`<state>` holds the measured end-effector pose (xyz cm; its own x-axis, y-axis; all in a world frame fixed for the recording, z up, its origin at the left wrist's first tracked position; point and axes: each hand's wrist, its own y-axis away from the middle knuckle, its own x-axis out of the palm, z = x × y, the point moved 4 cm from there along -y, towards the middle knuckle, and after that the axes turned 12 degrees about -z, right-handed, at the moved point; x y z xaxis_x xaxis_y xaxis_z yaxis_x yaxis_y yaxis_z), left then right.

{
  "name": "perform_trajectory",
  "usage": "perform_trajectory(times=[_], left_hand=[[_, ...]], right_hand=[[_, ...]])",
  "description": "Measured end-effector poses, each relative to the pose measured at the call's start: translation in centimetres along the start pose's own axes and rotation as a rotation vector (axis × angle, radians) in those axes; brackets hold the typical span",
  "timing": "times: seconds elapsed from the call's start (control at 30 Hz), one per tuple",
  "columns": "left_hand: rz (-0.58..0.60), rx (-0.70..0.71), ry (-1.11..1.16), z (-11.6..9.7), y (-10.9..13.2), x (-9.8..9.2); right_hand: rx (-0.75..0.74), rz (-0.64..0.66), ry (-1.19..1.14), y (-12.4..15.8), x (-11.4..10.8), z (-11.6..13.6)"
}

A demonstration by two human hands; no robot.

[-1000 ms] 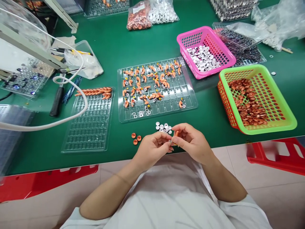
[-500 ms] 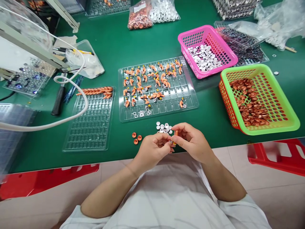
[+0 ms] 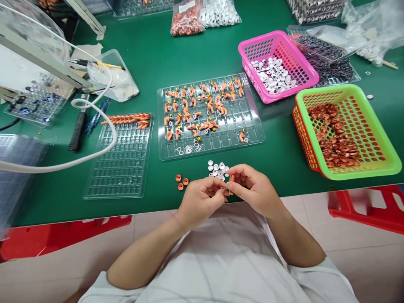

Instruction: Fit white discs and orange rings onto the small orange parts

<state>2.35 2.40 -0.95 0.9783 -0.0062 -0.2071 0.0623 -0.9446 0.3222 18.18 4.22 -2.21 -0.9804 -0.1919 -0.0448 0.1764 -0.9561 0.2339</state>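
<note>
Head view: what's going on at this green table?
A person works with both hands close together at the table's near edge. The right hand pinches an orange piece; the left hand pinches a small part, mostly hidden by fingers. White discs and three orange discs lie nearby. Beyond is a partly filled clear tray.

A small orange piece (image 3: pixel 232 179) stands upright in the right hand (image 3: pixel 257 191).
</note>
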Motion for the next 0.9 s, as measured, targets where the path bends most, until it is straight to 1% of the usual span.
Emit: perform_trajectory(times=[0.13, 0.27, 0.4, 0.47, 0.53, 0.63, 0.73, 0.83, 0.9], left_hand=[[-0.012, -0.016, 0.036, 0.2, -0.3, -0.2], [0.059, -0.076, 0.123, 0.0, -0.6, -0.2], [0.127, -0.115, 0.135, -0.1, -0.6, 0.0], [0.138, -0.126, 0.148, -0.2, -0.6, 0.2], [0.125, -0.139, 0.164, -0.1, -0.5, 0.4], [0.088, -0.137, 0.162, -0.3, -0.5, 0.5], [0.053, -0.131, 0.128, -0.4, -0.5, 0.4], [0.046, -0.115, 0.118, -0.4, -0.5, 0.2], [0.051, -0.112, 0.12, -0.5, -0.6, 0.2]], right_hand=[[0.017, -0.008, -0.021, 0.0, 0.0, -0.3], [0.049, -0.046, -0.081, 0.1, -0.3, -0.7], [0.059, -0.094, -0.086, 0.5, -0.6, -1.0], [0.06, -0.115, -0.078, 0.7, -0.7, -1.1], [0.061, -0.121, -0.078, 1.0, -0.8, -1.1], [0.05, -0.097, -0.091, 1.2, -0.8, -1.2], [0.032, -0.045, -0.092, 1.3, -1.0, -1.1], [-0.01, 0.018, -0.06, 1.3, -1.1, -0.9], [-0.044, 0.025, -0.029, 1.3, -1.2, -0.8]])
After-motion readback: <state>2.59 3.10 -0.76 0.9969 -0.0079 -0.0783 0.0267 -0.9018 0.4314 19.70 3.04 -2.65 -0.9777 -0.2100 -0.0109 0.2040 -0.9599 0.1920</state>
